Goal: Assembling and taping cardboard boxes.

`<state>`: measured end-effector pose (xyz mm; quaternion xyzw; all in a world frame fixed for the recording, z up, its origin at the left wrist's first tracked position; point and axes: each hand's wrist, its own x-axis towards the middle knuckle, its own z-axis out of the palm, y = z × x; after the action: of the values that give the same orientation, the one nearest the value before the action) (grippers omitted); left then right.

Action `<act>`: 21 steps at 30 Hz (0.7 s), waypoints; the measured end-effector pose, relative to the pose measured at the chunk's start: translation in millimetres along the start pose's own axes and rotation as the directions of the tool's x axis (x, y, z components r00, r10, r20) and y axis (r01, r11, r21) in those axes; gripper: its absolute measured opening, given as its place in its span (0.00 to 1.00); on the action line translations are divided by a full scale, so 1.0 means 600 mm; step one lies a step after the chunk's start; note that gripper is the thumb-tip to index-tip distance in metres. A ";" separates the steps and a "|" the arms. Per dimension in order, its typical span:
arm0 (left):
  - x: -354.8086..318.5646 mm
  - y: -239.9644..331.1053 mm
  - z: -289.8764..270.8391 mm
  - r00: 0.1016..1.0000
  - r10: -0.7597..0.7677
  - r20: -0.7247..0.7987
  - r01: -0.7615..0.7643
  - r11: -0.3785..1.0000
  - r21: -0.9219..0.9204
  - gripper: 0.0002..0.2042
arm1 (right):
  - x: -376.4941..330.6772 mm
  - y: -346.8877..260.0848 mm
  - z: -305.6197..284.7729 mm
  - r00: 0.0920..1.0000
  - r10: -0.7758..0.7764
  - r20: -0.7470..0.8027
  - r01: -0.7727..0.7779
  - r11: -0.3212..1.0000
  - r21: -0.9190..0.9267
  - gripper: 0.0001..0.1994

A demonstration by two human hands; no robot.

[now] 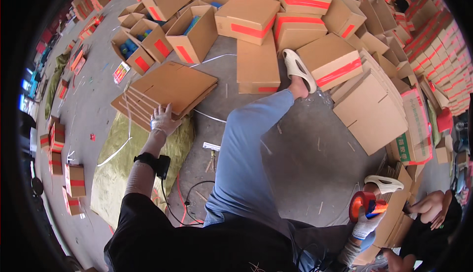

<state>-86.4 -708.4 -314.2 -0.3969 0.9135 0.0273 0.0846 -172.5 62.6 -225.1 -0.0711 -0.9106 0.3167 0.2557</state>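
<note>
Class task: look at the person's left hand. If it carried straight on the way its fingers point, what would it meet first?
The left hand already rests on the stack of flattened cardboard sheets; going on, it would probably slide across them toward the open box.

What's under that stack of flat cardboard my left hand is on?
The flat cardboard stack lies partly on a yellow-green sack and partly on grey floor. The left hand rests on its near edge. Anything beneath its middle is covered.

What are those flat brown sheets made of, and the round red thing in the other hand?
The flat brown sheets look like matte corrugated cardboard: folded-down boxes with creased flaps, stacked under the left hand. The round red thing in the right hand seems to be a glossy roll of plastic tape on an orange and blue holder, probably plastic.
</note>
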 end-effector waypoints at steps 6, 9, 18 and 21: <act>0.024 -0.087 0.065 0.929 -0.331 0.163 0.291 0.929 0.230 0.46 | 0.004 -0.153 0.105 0.906 0.123 0.405 -0.040 0.977 -0.207 0.36; 0.170 -0.259 0.063 0.970 -0.200 0.137 0.207 0.977 -0.044 0.40 | -0.011 -0.140 0.118 0.889 0.104 0.445 -0.062 0.992 -0.109 0.36; 0.005 0.078 0.025 0.998 -0.056 0.028 0.052 0.494 -0.868 0.26 | -0.024 -0.141 0.085 0.875 0.092 0.475 -0.044 0.993 -0.112 0.33; 0.013 0.219 0.003 0.981 0.092 0.171 0.126 0.364 -0.923 0.23 | -0.044 -0.090 0.046 0.899 0.198 0.391 -0.152 0.978 -0.145 0.35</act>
<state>-187.3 -623.7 -319.5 -0.3800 0.7215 0.5751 -0.0657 -162.4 -2.8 -221.3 -0.1000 -0.9497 0.2954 0.0285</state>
